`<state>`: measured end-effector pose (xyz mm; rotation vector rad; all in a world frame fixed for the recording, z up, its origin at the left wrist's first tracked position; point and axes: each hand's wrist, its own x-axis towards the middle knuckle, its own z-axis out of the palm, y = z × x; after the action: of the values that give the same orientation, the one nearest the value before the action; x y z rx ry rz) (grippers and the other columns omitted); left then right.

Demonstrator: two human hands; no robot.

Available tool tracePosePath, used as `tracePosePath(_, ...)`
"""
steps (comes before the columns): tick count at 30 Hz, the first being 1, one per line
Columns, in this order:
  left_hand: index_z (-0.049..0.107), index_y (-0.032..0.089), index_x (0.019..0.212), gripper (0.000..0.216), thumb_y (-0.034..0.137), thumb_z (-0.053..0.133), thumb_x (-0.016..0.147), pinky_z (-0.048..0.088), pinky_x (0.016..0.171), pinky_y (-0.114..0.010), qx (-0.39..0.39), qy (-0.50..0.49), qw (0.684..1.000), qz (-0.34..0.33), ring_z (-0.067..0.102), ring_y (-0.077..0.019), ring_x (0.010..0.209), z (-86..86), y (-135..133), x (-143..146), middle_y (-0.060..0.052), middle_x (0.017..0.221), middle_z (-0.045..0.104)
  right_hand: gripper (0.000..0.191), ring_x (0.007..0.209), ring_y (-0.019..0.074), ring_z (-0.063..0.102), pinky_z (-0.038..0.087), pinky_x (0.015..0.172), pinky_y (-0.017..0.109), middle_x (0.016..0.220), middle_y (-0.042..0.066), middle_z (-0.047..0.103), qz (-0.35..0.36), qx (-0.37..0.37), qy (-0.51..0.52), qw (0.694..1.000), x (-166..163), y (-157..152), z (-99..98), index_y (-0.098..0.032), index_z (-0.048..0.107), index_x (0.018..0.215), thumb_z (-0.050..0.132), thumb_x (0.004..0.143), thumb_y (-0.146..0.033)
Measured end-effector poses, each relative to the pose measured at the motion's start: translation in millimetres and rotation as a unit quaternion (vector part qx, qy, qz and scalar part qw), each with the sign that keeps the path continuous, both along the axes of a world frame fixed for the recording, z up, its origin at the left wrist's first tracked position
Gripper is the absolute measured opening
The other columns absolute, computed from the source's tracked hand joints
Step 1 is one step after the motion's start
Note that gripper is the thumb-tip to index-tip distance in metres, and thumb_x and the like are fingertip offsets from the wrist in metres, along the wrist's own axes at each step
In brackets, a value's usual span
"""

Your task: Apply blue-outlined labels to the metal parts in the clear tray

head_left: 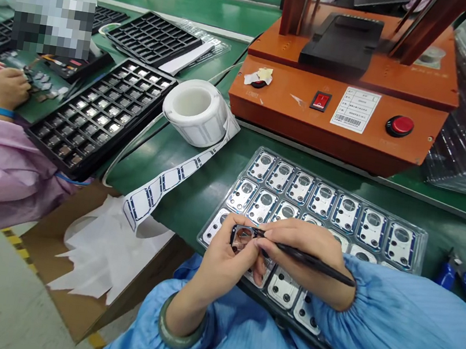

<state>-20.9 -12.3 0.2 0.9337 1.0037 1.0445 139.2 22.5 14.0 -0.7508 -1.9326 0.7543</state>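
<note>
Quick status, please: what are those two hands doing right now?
Left hand pinches a small metal frame. Right hand holds a thin black tool, tip at the frame. Both over the clear parts tray. Nothing in the way.

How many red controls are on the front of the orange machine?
2. A square red rocker switch sits mid-panel on the orange machine, left of the white barcode label; a round red push button sits to the label's right. None looks hidden.
</note>
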Motion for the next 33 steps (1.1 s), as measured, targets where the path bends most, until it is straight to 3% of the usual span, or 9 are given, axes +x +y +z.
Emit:
tracePosePath(5,0.038,0.022,0.093,0.027,0.036,0.060,0.087,0.045,0.038,-0.017,-0.034,0.014,0.999,-0.014,0.053,-0.0087,0.035,1.2,1.2,-0.3,0.008,0.048,0.059,0.005,0.062,0.0131,0.068,0.054,0.058,0.021,0.069,0.001,0.071,-0.055,-0.084,0.027,0.995,-5.2,2.7,6.3,-0.018,0.068,0.078,0.068,0.083,-0.018)
tracePosePath(9,0.039,0.022,0.093,0.029,0.037,0.063,0.085,0.044,0.036,-0.017,-0.047,0.006,0.999,-0.020,0.052,-0.0093,0.034,3.2,1.6,0.3,0.008,0.047,0.059,0.005,0.061,0.0141,0.066,0.054,0.056,0.023,0.070,0.002,0.070,-0.063,-0.141,0.059,0.986,-4.4,4.4,6.4,-0.018,0.068,0.077,0.069,0.082,-0.019)
tracePosePath(14,0.039,0.022,0.093,0.025,0.035,0.060,0.087,0.045,0.038,-0.017,-0.033,-0.003,0.999,-0.013,0.053,-0.0090,0.034,1.4,-0.5,-0.1,0.008,0.047,0.060,0.007,0.073,0.0165,0.070,0.057,0.066,0.026,0.076,0.004,0.072,-0.018,-0.067,0.095,0.993,-2.1,4.0,3.9,-0.019,0.067,0.084,0.069,0.081,-0.013)
tracePosePath(18,0.040,0.022,0.094,0.024,0.032,0.061,0.087,0.046,0.038,-0.018,-0.027,-0.011,1.000,-0.010,0.054,-0.0094,0.035,-0.8,-0.4,-0.7,0.008,0.048,0.060,0.010,0.081,0.0159,0.070,0.057,0.073,0.024,0.082,0.005,0.074,0.014,-0.005,0.060,0.998,-0.5,4.5,3.1,-0.019,0.066,0.092,0.069,0.083,-0.014)
tracePosePath(27,0.042,0.023,0.093,0.020,0.030,0.060,0.088,0.047,0.038,-0.018,-0.017,-0.017,1.000,-0.005,0.055,-0.0099,0.035,-0.1,-0.4,-0.3,0.008,0.047,0.061,0.010,0.085,0.0146,0.071,0.057,0.073,0.021,0.099,0.005,0.074,0.018,0.072,-0.048,0.996,4.8,2.1,-2.8,-0.022,0.066,0.099,0.062,0.090,-0.022)
tracePosePath(33,0.044,0.023,0.092,0.019,0.029,0.061,0.087,0.046,0.038,-0.019,-0.014,-0.018,1.000,0.006,0.056,-0.0106,0.035,-0.1,-0.1,0.2,0.008,0.046,0.060,0.014,0.086,0.0165,0.070,0.057,0.071,0.023,0.101,0.009,0.073,0.023,0.128,-0.051,0.990,5.4,0.7,-6.4,-0.018,0.065,0.103,0.062,0.089,-0.017)
